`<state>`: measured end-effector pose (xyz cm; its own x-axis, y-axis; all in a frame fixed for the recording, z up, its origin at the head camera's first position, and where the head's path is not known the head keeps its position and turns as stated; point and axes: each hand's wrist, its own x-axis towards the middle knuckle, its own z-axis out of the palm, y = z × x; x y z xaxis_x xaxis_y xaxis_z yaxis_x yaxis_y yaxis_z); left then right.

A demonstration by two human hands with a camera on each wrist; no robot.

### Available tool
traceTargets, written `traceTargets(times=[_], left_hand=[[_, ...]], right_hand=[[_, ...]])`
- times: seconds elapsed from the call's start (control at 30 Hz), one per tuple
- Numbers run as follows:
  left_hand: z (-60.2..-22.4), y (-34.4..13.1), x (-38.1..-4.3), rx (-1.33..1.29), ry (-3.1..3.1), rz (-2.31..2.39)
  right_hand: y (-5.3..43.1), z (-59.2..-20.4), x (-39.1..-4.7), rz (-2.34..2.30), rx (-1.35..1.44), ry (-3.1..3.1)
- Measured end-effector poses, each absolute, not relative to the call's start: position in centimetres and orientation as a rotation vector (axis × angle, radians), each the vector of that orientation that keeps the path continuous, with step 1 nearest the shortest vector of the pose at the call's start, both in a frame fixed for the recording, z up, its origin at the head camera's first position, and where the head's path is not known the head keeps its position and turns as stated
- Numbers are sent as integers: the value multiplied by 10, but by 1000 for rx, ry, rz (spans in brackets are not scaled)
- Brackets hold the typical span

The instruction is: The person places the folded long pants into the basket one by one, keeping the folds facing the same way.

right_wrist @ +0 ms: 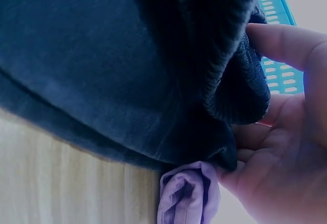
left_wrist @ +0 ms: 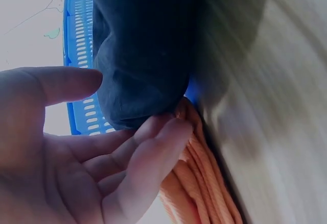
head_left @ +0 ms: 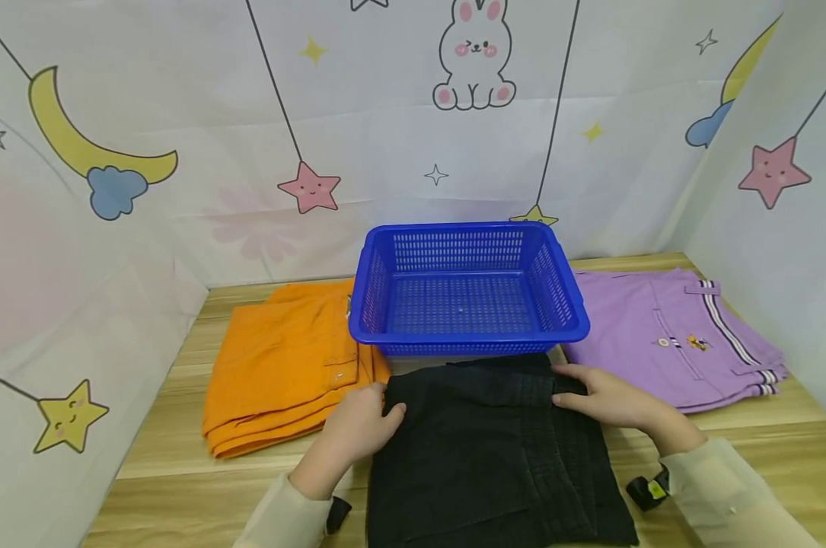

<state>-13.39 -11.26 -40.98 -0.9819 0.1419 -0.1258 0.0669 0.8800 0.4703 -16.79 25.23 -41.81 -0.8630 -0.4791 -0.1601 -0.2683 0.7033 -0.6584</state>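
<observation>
Folded black pants (head_left: 467,449) with a gathered waistband lie in front of the basket. My left hand (head_left: 361,426) holds their far left corner. In the left wrist view its thumb (left_wrist: 76,81) is at one side of the thick fold and its bent fingers (left_wrist: 158,142) are at the lower edge. On the far right, my right hand (head_left: 607,396) grips the waistband end, thumb (right_wrist: 281,43) against the ribbed cloth. The other right fingers go behind the fabric, their tips hidden.
A blue plastic basket (head_left: 467,337) stands just beyond the black pants, with nothing in it. Folded orange pants (head_left: 282,365) lie on the left, purple pants (head_left: 659,342) on the right. Printed cloth walls (head_left: 399,129) border the wooden table (head_left: 159,487).
</observation>
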Motion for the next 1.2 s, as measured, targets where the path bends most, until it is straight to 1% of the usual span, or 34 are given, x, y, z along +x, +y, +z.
traceTargets(times=[0.3, 0.63, 1.2], left_hand=[[-419, -115, -134, 174, 2744, 879], [-426, -120, -137, 178, 2573, 1106], [-431, -115, -133, 54, 2459, 1346]], right_hand=[[249, -415, -174, -941, -608, 2545], [251, -417, -178, -1073, -452, 2396], [251, -418, -180, -1330, -302, 2289]])
